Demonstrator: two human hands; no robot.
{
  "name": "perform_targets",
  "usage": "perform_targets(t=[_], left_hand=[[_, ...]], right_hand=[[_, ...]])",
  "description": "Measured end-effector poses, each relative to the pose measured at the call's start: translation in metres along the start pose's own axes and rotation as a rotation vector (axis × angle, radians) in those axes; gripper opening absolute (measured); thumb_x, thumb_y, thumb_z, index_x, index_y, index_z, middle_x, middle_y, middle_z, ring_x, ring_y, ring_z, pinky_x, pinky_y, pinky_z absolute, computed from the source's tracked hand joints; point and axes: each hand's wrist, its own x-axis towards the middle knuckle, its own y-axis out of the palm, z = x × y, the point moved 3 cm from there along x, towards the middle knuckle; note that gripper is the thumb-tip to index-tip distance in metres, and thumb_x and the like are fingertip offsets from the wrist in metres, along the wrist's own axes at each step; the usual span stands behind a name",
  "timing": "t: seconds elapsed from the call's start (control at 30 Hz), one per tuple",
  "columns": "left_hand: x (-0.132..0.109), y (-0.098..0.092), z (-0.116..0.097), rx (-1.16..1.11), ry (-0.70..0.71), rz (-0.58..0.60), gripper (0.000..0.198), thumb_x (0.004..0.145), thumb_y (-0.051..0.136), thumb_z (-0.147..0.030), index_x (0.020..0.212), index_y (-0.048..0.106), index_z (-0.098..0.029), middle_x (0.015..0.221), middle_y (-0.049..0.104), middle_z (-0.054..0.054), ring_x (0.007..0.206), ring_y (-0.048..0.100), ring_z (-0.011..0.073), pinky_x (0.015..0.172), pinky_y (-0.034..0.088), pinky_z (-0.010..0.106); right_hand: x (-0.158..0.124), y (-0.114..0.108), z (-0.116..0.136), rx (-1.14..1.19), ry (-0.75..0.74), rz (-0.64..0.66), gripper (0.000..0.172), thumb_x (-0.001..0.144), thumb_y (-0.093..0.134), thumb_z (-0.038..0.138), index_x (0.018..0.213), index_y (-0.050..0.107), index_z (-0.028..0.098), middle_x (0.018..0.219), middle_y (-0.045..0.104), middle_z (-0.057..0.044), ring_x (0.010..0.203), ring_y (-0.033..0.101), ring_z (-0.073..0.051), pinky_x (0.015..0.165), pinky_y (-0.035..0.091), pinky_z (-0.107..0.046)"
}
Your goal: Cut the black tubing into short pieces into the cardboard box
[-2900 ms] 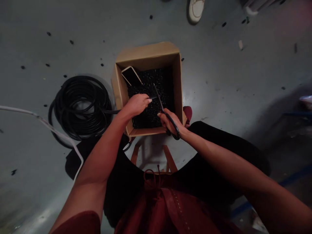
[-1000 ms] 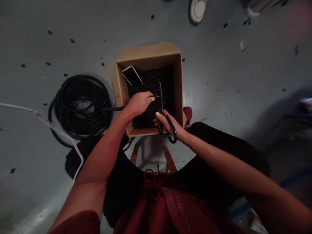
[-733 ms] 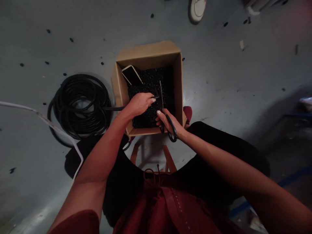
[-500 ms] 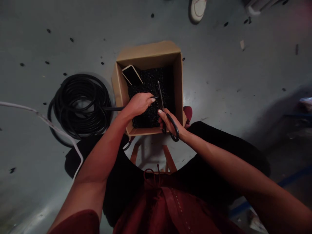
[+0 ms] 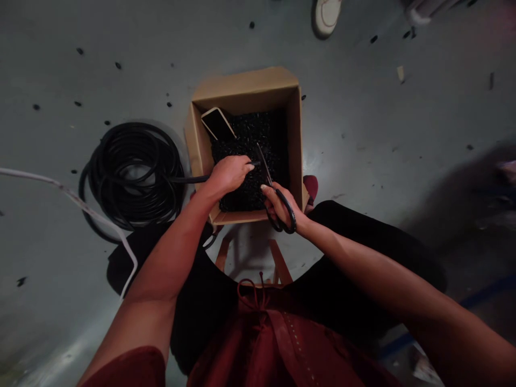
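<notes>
Dim workshop floor, seen from above

The grey painted floor (image 5: 363,107) is dotted with small black bits (image 5: 116,65) and a pale paper scrap (image 5: 400,73), with a soft sheen (image 5: 60,360) at lower left under weak light. A white cable (image 5: 68,196) crosses the left side, a white shoe (image 5: 325,17) stands at the top edge, and a blue floor line (image 5: 484,293) runs along the lower right. Wooden stool legs (image 5: 280,263) show at centre, and a broad shadow (image 5: 455,209) darkens the right.

Grey floor (image 5: 363,107) with coiled black cable (image 5: 133,131)
</notes>
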Motion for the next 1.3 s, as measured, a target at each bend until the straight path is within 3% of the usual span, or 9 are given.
perform_targets(t=[0.17,0.33,0.43,0.5,0.63,0.77,0.93,1.07,1.3], left_hand=[[0.002,0.004,0.003,-0.035,0.029,0.014,0.033,0.093,0.042,-0.026,0.102,0.072,-0.014,0.1,0.072,0.01,0.094,0.064,0.0217,0.084,0.046,0.033],[-0.001,-0.007,0.005,-0.271,0.059,0.059,0.035,0.091,0.043,-0.023,0.115,0.068,-0.013,0.096,0.071,0.006,0.083,0.062,0.0155,0.079,0.048,0.029],[-0.002,-0.012,0.006,-0.433,0.022,0.046,0.042,0.092,0.044,-0.022,0.129,0.059,-0.012,0.097,0.07,0.006,0.077,0.06,0.0123,0.074,0.049,0.026],[-0.002,-0.014,0.008,-0.461,-0.027,0.008,0.04,0.092,0.045,-0.021,0.128,0.059,-0.01,0.096,0.07,0.008,0.073,0.06,0.0117,0.072,0.049,0.025],[-0.001,-0.018,0.009,-0.369,-0.052,-0.085,0.029,0.092,0.044,-0.019,0.11,0.066,-0.011,0.092,0.071,0.008,0.072,0.061,0.0124,0.073,0.049,0.026],[-0.001,-0.02,0.012,-0.261,-0.042,-0.171,0.031,0.093,0.044,-0.021,0.113,0.067,-0.013,0.094,0.072,0.008,0.081,0.064,0.0156,0.079,0.048,0.028],[0.001,-0.019,0.013,-0.171,-0.022,-0.228,0.034,0.094,0.042,-0.023,0.114,0.069,-0.015,0.099,0.073,0.009,0.093,0.065,0.0185,0.087,0.048,0.03],[0.001,-0.019,0.011,-0.139,-0.032,-0.233,0.035,0.095,0.042,-0.022,0.116,0.069,-0.013,0.104,0.073,0.011,0.097,0.065,0.0201,0.09,0.048,0.033],[0.001,-0.018,0.007,-0.121,-0.026,-0.215,0.036,0.094,0.042,-0.021,0.117,0.069,-0.013,0.107,0.074,0.011,0.103,0.065,0.0214,0.095,0.047,0.035]], right_hand=[[0.005,0.001,-0.006,0.056,0.026,0.016,0.039,0.088,0.057,0.06,0.086,0.047,0.023,0.056,0.048,0.007,0.039,0.044,-0.008,0.034,0.038,-0.02],[0.006,-0.001,0.001,0.138,0.117,0.029,0.041,0.092,0.049,0.063,0.092,0.051,0.023,0.06,0.059,0.003,0.042,0.052,-0.011,0.037,0.044,-0.022],[0.005,-0.003,0.01,0.145,0.09,0.034,0.042,0.092,0.048,0.064,0.096,0.054,0.023,0.062,0.061,0.002,0.043,0.053,-0.012,0.036,0.043,-0.022],[0.004,-0.005,0.014,0.11,0.047,0.03,0.043,0.092,0.048,0.065,0.097,0.055,0.022,0.063,0.061,0.001,0.045,0.054,-0.012,0.037,0.044,-0.022],[0.004,-0.01,0.018,0.03,-0.021,0.025,0.047,0.091,0.047,0.067,0.098,0.056,0.022,0.066,0.061,0.0,0.05,0.057,-0.014,0.041,0.045,-0.024],[0.004,-0.012,0.02,-0.045,-0.069,0.018,0.048,0.091,0.045,0.068,0.097,0.057,0.022,0.067,0.059,0.001,0.053,0.055,-0.013,0.044,0.043,-0.023],[0.004,-0.009,0.022,-0.09,-0.107,0.015,0.04,0.093,0.047,0.061,0.096,0.054,0.022,0.077,0.063,-0.001,0.068,0.061,-0.014,0.063,0.05,-0.026],[0.004,-0.007,0.022,-0.12,-0.092,0.032,0.037,0.092,0.048,0.059,0.098,0.052,0.022,0.087,0.065,-0.004,0.079,0.063,-0.016,0.071,0.051,-0.029],[0.001,-0.004,0.023,-0.149,-0.09,0.075,0.035,0.094,0.047,0.056,0.098,0.051,0.021,0.09,0.066,-0.004,0.08,0.064,-0.016,0.074,0.052,-0.031]])
